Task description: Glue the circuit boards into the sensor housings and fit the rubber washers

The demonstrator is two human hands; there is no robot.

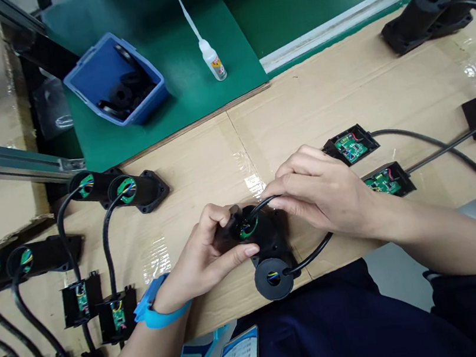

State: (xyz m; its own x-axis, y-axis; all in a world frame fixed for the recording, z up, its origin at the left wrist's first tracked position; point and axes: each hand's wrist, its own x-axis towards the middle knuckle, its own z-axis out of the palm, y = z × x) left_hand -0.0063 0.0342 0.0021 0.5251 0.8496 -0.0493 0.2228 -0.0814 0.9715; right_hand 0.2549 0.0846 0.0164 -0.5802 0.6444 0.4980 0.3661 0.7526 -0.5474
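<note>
My left hand (206, 252), with a blue wristband, is wrapped round a black cylindrical housing (273, 233). A green circuit board with wires (248, 228) shows in its open end. By my left fingertips is a small black part (235, 213), whose kind I cannot make out. My right hand (323, 192) pinches a black cable (264, 203) that runs into the housing. Just below, a second housing has a round black cap (273, 279) on its end, with coloured wires in the cap's hole and a cable (316, 251) leading off under my right hand.
On the cardboard-covered bench (199, 160) lie wired housings (133, 194) at left and small boxes with circuit boards (352, 146) at right. Capped housings (419, 17) stand far right. A blue bin (116, 80) of black parts and a glue bottle (214, 60) rest on green matting.
</note>
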